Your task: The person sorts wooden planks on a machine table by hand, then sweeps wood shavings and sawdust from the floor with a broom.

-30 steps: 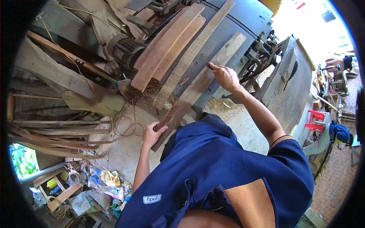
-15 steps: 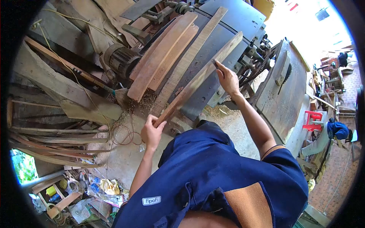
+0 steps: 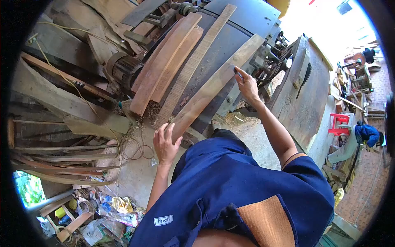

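Though rough-sawn, long flat plank (image 3: 214, 88) between left hand (image 3: 166, 144) and right hand (image 3: 248, 84).

The plank (image 3: 214, 84) is bare, matt wood, rough-sawn and greyish-brown. The machine (image 3: 247, 20) is dull blue-grey painted metal. The pale strip (image 3: 193, 61) is wood with a rippled, unsmoothed face.

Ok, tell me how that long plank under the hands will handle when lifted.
Probably stiff: the plank runs straight from the left hand to the right hand without sagging. Likely awkward one-handed, being long and narrow. Its rough face should not slip.
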Demonstrator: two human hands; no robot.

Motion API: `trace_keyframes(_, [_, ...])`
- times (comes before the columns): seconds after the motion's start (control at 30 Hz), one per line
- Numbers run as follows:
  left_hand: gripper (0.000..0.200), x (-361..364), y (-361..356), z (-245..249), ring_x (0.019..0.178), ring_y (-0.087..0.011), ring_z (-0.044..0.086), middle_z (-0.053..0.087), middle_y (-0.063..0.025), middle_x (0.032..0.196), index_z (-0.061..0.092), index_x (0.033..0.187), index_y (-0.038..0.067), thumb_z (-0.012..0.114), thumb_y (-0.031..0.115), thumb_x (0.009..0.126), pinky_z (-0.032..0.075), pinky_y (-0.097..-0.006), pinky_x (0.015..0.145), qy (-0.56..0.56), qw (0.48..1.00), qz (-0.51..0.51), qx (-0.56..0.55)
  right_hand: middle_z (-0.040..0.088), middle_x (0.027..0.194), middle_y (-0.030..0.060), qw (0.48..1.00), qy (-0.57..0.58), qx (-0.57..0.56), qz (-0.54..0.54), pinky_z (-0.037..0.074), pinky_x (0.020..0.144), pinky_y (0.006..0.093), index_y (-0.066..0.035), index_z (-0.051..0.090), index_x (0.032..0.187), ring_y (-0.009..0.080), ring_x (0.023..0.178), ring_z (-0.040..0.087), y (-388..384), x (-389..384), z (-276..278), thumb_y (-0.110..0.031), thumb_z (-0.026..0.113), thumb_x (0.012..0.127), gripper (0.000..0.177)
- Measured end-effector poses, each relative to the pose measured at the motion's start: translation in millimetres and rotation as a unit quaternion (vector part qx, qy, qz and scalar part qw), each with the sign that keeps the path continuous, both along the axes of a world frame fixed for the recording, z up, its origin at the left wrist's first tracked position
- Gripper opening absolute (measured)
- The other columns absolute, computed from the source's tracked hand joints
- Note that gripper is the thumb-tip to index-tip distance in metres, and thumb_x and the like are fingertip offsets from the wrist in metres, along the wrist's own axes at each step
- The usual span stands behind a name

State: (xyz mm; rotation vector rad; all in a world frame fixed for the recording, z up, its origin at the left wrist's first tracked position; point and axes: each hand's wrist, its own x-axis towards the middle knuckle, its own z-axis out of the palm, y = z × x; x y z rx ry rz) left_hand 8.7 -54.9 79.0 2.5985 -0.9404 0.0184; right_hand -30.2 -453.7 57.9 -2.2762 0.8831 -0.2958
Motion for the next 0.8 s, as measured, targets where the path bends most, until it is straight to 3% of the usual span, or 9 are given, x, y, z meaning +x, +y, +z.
trace_keyframes(0.17, [0.070,0,13,-16,0.114,-0.0273,0.049,0.050,-0.0049,0.129,0.055,0.132,0.019,0.083,0.035,0.070,0.041,-0.0434,0.098,-0.020,0.999,-0.008,0.033,0.070,0.106,0.0165,0.990,0.047,-0.108,-0.079,0.055,0.080,0.0469,-0.029,0.061,0.130,0.0373,0.095,0.068,-59,23,3,-0.030,0.055,0.095,0.036])
trace_keyframes(0.33, [0.068,0,8,-16,0.111,-0.0278,0.048,0.051,-0.0044,0.123,0.057,0.129,0.021,0.085,0.032,0.068,0.042,-0.0435,0.095,-0.009,1.000,0.008,0.014,0.070,0.088,0.0180,0.973,0.025,-0.220,0.056,0.058,0.064,0.0477,-0.031,0.062,0.129,0.0368,0.078,0.070,-36,12,-30,-0.022,0.052,0.094,0.037])
trace_keyframes(0.43, [0.065,1,5,-16,0.109,-0.0280,0.048,0.051,-0.0046,0.121,0.058,0.127,0.022,0.085,0.031,0.068,0.042,-0.0438,0.094,-0.013,1.000,0.013,-0.002,0.070,0.098,0.0202,0.964,-0.037,-0.233,0.122,0.058,0.064,0.0474,-0.030,0.061,0.130,0.0369,0.079,0.070,-26,1,-20,-0.022,0.050,0.095,0.037])
trace_keyframes(0.5, [0.063,-1,3,-15,0.108,-0.0282,0.048,0.051,-0.0049,0.121,0.059,0.125,0.021,0.085,0.030,0.068,0.042,-0.0437,0.093,-0.016,1.000,0.019,0.003,0.070,0.096,0.0178,0.987,-0.006,-0.157,0.024,0.056,0.074,0.0471,-0.026,0.061,0.131,0.0391,0.086,0.068,-46,10,-14,-0.029,0.056,0.095,0.036])
trace_keyframes(0.57, [0.063,-2,5,-19,0.108,-0.0285,0.048,0.050,-0.0051,0.121,0.060,0.124,0.021,0.085,0.029,0.067,0.042,-0.0441,0.093,-0.011,1.000,0.018,0.001,0.069,0.091,0.0190,0.980,-0.048,-0.193,0.000,0.056,0.070,0.0470,-0.024,0.061,0.130,0.0410,0.081,0.067,-52,14,-21,-0.027,0.055,0.095,0.036])
trace_keyframes(0.63, [0.063,-1,6,-19,0.109,-0.0289,0.048,0.050,-0.0054,0.121,0.060,0.123,0.021,0.085,0.029,0.066,0.042,-0.0452,0.093,-0.013,1.000,0.019,0.008,0.069,0.094,0.0192,0.982,0.040,-0.182,-0.027,0.055,0.068,0.0474,-0.024,0.062,0.130,0.0400,0.077,0.067,-34,17,-21,-0.026,0.056,0.095,0.036])
trace_keyframes(0.67, [0.063,-1,5,-19,0.109,-0.0289,0.048,0.050,-0.0054,0.121,0.060,0.123,0.021,0.085,0.029,0.066,0.042,-0.0452,0.093,-0.014,1.000,0.021,0.007,0.068,0.094,0.0188,0.977,-0.040,-0.199,0.067,0.055,0.068,0.0475,-0.023,0.061,0.131,0.0384,0.077,0.068,-27,4,-22,-0.024,0.056,0.094,0.037])
trace_keyframes(0.7, [0.063,-1,6,-19,0.109,-0.0289,0.047,0.050,-0.0054,0.121,0.060,0.123,0.021,0.085,0.029,0.066,0.042,-0.0457,0.093,-0.019,1.000,0.019,0.004,0.070,0.100,0.0168,0.975,0.038,-0.190,0.105,0.057,0.067,0.0463,-0.027,0.055,0.136,0.0352,0.081,0.070,-16,0,-17,-0.024,0.053,0.095,0.041])
trace_keyframes(0.8, [0.064,-1,5,-21,0.109,-0.0289,0.047,0.050,-0.0054,0.121,0.060,0.124,0.022,0.085,0.030,0.066,0.042,-0.0459,0.093,-0.019,1.000,0.018,0.003,0.069,0.103,0.0189,0.982,0.031,-0.123,0.137,0.056,0.074,0.0476,-0.027,0.057,0.134,0.0373,0.088,0.069,-15,0,-8,-0.024,0.052,0.095,0.039])
